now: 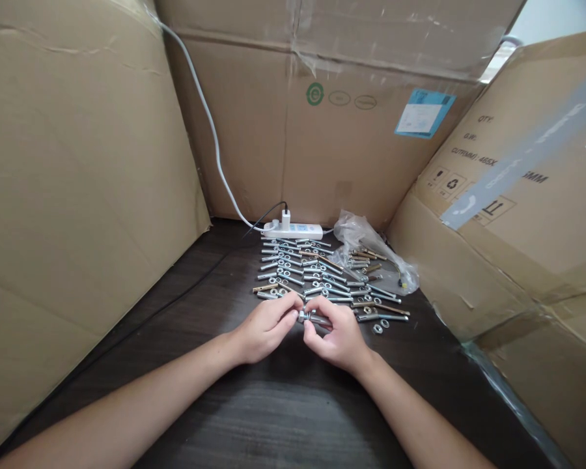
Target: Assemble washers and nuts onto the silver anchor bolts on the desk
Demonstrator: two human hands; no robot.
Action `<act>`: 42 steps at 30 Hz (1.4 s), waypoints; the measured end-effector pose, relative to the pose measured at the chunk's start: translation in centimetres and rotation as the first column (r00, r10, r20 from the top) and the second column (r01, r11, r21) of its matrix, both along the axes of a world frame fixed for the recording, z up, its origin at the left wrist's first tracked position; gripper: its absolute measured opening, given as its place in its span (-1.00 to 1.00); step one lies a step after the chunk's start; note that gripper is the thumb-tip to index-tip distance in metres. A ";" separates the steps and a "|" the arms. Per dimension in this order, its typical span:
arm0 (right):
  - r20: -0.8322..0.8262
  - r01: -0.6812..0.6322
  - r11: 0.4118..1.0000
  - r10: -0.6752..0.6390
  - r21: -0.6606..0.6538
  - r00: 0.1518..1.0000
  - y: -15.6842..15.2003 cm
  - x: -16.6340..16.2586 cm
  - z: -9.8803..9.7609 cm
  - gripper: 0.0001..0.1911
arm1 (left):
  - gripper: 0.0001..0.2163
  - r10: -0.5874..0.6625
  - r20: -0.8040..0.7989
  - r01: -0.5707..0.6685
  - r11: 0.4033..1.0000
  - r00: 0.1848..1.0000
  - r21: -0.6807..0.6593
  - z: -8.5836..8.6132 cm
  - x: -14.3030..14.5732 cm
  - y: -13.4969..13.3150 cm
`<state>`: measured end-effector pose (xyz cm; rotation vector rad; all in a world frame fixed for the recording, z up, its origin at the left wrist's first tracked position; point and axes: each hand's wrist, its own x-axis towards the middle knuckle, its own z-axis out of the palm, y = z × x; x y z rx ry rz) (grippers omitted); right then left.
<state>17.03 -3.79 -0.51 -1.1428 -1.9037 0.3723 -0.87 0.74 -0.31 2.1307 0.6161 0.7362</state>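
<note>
Bolt (320,319), one, metal, gripped in the right hand (340,333), its nut (301,315) pinched by the left hand (268,327); shank best kept steady and nut turned squarely, clear of the loose hardware (335,284) laid in rows beyond both hands.

Bare forearms (161,394) slant inward, left hand (267,329) and right hand (340,333) close together, thumbs and curled fingers pinching.

The right fingers (313,339) partly hide the bolt (319,319); toward two o'clock, a label (415,120) is too small to read; the nine-o'clock carton (88,163) is cut off.
</note>
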 end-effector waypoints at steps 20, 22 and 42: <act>0.013 0.021 1.000 -0.021 -0.019 1.000 0.2 0.2 -0.4 -0.92 | -0.86 0.025 0.046 -0.028 0.998 0.999 0.050 0.1 0.1 -0.3; 0.012 0.020 1.000 -0.020 -0.018 1.000 0.2 0.2 -0.4 -0.93 | -0.86 0.024 0.032 -0.025 0.999 0.999 0.029 0.1 0.1 -0.2; 0.003 0.021 1.000 -0.021 -0.004 1.000 0.1 0.0 0.0 -0.94 | -0.88 0.078 0.038 -0.079 0.997 0.996 0.019 -0.2 0.1 -0.1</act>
